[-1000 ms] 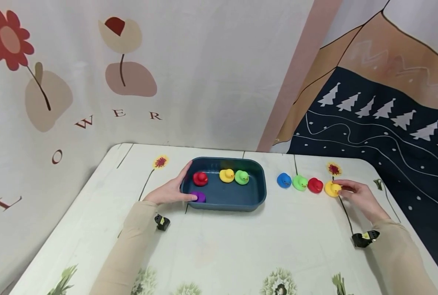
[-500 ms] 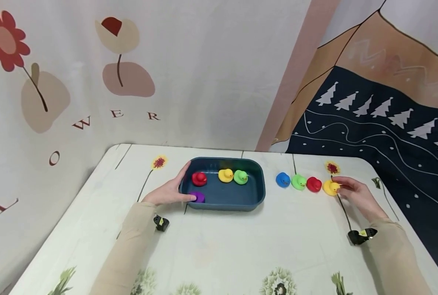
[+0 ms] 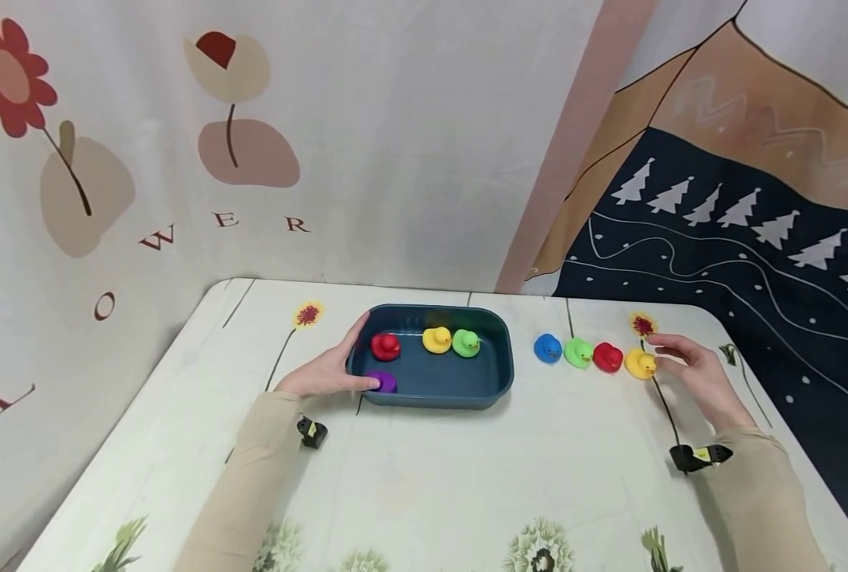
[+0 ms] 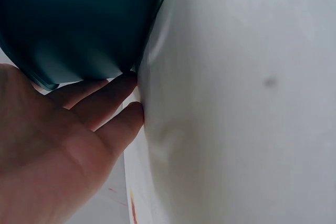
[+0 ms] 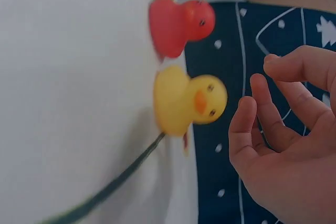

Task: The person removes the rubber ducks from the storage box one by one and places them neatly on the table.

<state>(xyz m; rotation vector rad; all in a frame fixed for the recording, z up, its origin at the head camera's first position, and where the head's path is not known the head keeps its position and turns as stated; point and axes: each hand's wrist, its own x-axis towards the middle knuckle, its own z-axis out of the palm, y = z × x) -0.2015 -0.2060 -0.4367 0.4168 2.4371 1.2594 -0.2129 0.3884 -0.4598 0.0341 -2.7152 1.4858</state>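
Observation:
My left hand [image 3: 327, 372] grips the left end of a dark blue plastic tray [image 3: 445, 399]. Its thumb lies over the near-left rim, overlapping a partly covered purple toy [image 3: 387, 383]; in the left wrist view the fingers [image 4: 107, 98] lie along the outside wall. Inside the tray sit a red rubber duck [image 3: 385, 346], a yellow one [image 3: 435, 340] and a green one [image 3: 466, 343]. At the right, my right hand [image 3: 699, 380] is beside a yellow rubber duck [image 3: 638, 364] standing on the table. The right wrist view shows a gap between its bent fingers and that duck [image 5: 181, 100].
Left of that yellow duck, a red duck [image 3: 607, 357], a green duck [image 3: 578, 353] and a blue duck [image 3: 549, 348] stand in a row on the white patterned tablecloth [image 3: 424, 477]. Printed cloths [image 3: 410, 159] hang behind the table's far edge.
My right hand has let go of the yellow duck at the row's right end and drawn slightly away to the right. The left hand keeps its hold on the tray.

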